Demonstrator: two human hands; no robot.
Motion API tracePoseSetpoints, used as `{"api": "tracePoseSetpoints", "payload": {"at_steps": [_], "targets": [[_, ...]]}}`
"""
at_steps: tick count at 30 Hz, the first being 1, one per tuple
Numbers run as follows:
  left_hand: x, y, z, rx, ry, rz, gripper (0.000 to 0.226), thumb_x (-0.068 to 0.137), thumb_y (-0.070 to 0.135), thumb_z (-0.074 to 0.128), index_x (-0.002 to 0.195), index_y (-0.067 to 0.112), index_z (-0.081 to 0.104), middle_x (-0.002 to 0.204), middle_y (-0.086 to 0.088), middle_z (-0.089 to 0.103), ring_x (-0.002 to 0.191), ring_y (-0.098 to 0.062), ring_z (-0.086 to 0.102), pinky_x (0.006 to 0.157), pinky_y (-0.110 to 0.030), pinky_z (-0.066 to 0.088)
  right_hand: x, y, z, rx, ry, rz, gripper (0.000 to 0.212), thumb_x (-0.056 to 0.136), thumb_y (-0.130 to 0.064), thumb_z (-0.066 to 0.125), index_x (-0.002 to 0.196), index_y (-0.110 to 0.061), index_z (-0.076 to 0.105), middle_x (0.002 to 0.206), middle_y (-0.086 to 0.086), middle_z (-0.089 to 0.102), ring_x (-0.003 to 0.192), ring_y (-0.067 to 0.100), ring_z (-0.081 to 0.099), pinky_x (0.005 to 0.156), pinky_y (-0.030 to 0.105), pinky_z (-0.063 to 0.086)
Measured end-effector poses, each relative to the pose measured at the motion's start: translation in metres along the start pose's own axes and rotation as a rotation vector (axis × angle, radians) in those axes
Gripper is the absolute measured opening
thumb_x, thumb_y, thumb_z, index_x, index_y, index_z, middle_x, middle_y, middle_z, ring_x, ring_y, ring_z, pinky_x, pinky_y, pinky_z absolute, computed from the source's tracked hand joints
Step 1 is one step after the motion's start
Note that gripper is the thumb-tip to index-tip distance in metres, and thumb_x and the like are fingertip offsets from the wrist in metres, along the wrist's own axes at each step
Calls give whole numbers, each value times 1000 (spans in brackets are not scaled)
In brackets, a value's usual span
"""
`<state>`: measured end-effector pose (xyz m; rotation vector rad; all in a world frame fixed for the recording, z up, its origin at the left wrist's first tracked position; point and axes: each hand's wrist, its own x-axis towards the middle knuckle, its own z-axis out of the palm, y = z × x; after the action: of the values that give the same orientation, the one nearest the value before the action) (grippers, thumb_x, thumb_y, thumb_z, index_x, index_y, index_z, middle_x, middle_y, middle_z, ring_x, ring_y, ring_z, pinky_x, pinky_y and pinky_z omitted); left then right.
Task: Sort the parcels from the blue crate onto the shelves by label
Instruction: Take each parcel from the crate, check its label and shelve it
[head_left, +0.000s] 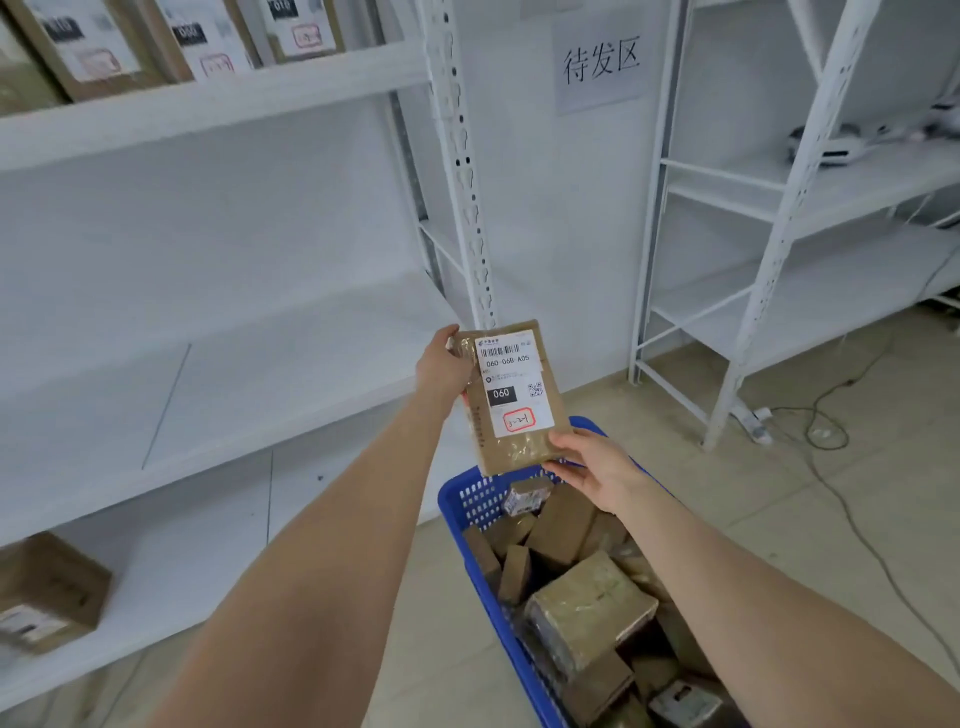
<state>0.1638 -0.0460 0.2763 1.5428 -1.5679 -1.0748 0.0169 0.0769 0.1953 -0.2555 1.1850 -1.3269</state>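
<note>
Above a blue crate (467, 500) on the floor, a person holds one flat brown parcel (519, 447) upright in both hands, label side facing the camera. The left hand (441, 366) grips the parcel's upper left corner, with the fingers wrapped behind it. The right hand (592, 465) pinches the lower right corner, thumb on the front and fingers underneath. Both forearms are bare and reach forward from the bottom of the view.

The parcel's white label (511, 384) carries a barcode, the code 060-06B-A05, a black block reading 060, a small square code and a handwritten note in a red outline, too small to read.

The crate is heaped with more brown parcels (589, 605) of mixed sizes, lying at all angles.

To the left stands a white metal shelf unit (208, 104). Labelled cardboard boxes (93, 47) stand in a row on its top visible shelf, and one box (49, 592) sits on the lowest shelf. A paper sign (600, 65) with three Chinese characters is stuck to the white wall behind. To the right is a second white shelf unit (810, 208), with cables (826, 431) trailing over the tiled floor near its feet.
</note>
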Motion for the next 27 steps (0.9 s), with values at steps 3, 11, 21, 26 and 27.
{"api": "tracePoseSetpoints", "payload": {"at_steps": [3, 11, 21, 26, 27], "targets": [[-16, 11, -7, 26, 20, 39, 55, 88, 6, 51, 138, 27, 44, 118, -11, 62, 111, -33, 60, 90, -41, 53, -12, -3, 4, -19, 25, -34, 27, 84, 2, 67, 110, -3, 62, 113, 15, 65, 97, 24, 65, 68, 32, 61], [-36, 27, -42, 37, 63, 80, 59, 87, 9, 53, 140, 30, 40, 129, -10, 56, 114, -32, 57, 93, -47, 51, -35, -6, 28, -66, -44, -58, 33, 84, 3, 68, 116, -2, 60, 109, 14, 67, 98, 26, 66, 81, 37, 59], [-51, 24, -136, -13, 136, 95, 68, 84, 5, 61, 143, 31, 37, 135, -9, 51, 113, -32, 56, 85, -49, 55, -51, 9, 108, -178, -150, -102, 22, 84, 5, 66, 103, -5, 63, 103, 14, 69, 96, 26, 67, 80, 34, 58], [-58, 8, -218, -29, 208, 101, 63, 90, 0, 48, 144, 29, 35, 137, -8, 50, 112, -31, 56, 87, -50, 54, -60, 40, 186, -233, -223, -122, 17, 82, 3, 69, 97, -4, 62, 98, 13, 69, 91, 24, 67, 78, 31, 58], [-59, 3, -237, -23, 222, 105, 63, 90, -1, 45, 144, 29, 35, 136, -8, 50, 112, -31, 56, 87, -50, 54, -62, 49, 205, -252, -237, -127, 18, 82, 1, 70, 98, -3, 63, 98, 13, 69, 90, 23, 67, 76, 30, 58]]}}
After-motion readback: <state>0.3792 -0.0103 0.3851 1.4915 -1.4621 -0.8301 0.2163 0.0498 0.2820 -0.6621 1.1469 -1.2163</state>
